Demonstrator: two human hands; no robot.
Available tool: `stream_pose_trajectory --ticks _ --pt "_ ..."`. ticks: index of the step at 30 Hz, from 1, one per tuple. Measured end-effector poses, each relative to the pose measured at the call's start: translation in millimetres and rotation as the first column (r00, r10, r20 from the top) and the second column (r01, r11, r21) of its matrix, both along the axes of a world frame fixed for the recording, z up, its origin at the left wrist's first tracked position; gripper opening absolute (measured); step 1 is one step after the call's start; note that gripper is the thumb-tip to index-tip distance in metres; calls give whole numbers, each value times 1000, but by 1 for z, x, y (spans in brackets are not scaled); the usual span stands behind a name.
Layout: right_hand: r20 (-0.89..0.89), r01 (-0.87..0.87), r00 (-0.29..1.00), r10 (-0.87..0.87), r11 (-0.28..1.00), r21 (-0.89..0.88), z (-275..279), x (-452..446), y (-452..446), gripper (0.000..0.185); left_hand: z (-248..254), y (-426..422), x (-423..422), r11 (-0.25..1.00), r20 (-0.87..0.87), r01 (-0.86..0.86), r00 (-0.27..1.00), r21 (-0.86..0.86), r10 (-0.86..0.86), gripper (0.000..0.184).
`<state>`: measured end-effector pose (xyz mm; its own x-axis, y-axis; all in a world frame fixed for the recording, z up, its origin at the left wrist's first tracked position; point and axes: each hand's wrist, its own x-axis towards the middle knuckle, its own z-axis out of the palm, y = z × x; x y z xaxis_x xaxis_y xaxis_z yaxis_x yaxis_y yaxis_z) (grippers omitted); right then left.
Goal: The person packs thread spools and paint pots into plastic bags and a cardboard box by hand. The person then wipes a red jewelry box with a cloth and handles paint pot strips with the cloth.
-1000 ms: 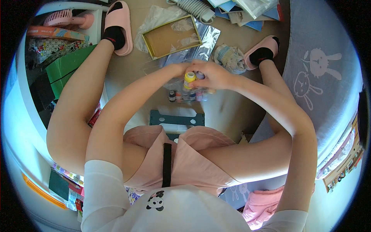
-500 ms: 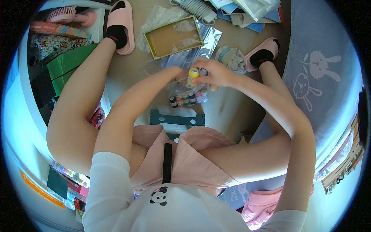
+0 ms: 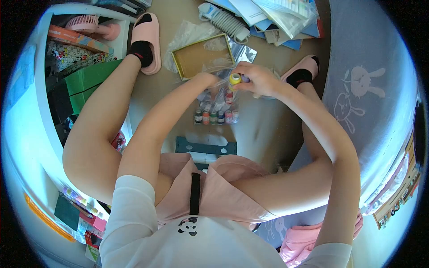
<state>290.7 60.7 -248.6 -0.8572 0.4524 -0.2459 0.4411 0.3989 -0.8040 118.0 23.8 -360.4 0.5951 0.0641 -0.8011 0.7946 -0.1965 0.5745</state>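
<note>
My right hand [image 3: 258,81] pinches a small yellow spool [image 3: 234,79], its round pale end facing up. Against it, under the fingers, sits a greyish-purple spool [image 3: 245,78]. My left hand [image 3: 213,81] grips the upper part of a clear plastic bag [image 3: 208,99], with its fingertips partly hidden by the wrist and the film. Several small labelled spools in black, orange, green, blue and pink line the bottom of the bag, among them a blue spool [image 3: 221,117]. A red spool [image 3: 229,97] lies higher up in it.
A shallow yellow-edged box [image 3: 178,67] lies beyond my hands, beside crumpled plastic [image 3: 190,33]. Further off are a coiled grey cable [image 3: 228,24] and stacked books and papers [image 3: 286,22]. A dark green folding stool [image 3: 205,146] stands near my lap. A bed [image 3: 362,49] borders the right.
My right hand has shifted slightly right with the yellow and purple spools. The bag below hangs straighter, and a red spool now shows inside it. The whole view has tilted a little.
</note>
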Motion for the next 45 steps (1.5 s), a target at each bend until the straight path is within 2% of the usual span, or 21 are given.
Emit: stream_pose_trajectory --ticks 1,2,4,5,7,8,9,10,12,14,16,18,24,28,36,45 --pt "33 32 999 -32 999 20 6 0 5 33 22 14 2 997 -101 -58 993 52 63 57" --pt "66 63 996 -66 997 40 9 0 10 32 22 23 2 996 -104 -62 992 59 68 57" --pt "46 90 995 -93 994 64 6 5 18 32 23 43 -1 998 21 23 1000 -57 -22 55" --pt "30 122 992 -124 990 77 4 6 21 33 24 45 -2 998 17 21 1000 -54 -20 55" --pt "41 111 992 -115 989 98 5 7 23 33 32 50 -3 928 -180 -178 976 -327 124 49" --pt "58 101 992 -108 988 117 6 8 24 33 19 46 -6 930 -182 -178 975 -322 124 49" --pt "56 103 992 -110 987 121 6 8 23 33 -10 37 -11 852 -195 -297 953 -432 233 45" --pt "55 91 994 -99 988 128 5 5 21 33 -15 35 -12 746 -219 -400 916 -532 335 42" --pt "54 82 994 -90 987 135 5 0 16 33 -16 34 -10 775 -228 -351 936 -525 270 38" --pt "89 84 992 -87 995 46 7 -6 11 33 -12 27 -7 797 -239 -303 949 -522 205 35" --pt "82 87 993 -90 996 29 8 -12 7 34 -27 14 -6 681 -217 -324 946 -657 241 32" --pt "75 94 993 -94 996 15 8 -19 5 36 -35 8 -7 628 -199 -341 937 -700 286 32" --pt "89 6 996 -6 1000 -2 1 -35 1 33 -32 -4 -20 676 -138 -356 924 -645 356 32" --pt "16 -10 1000 10 1000 4 -2 -37 -4 31 -31 -10 -25 728 -92 -353 923 -587 374 32" --pt "66 -59 996 60 998 -12 -1 -40 -8 31 -40 -25 -29 827 -8 -329 931 -456 365 32" --pt "16 -75 997 75 997 -5 0 -40 -9 32 -56 -40 -25 915 63 -283 948 -288 313 32"
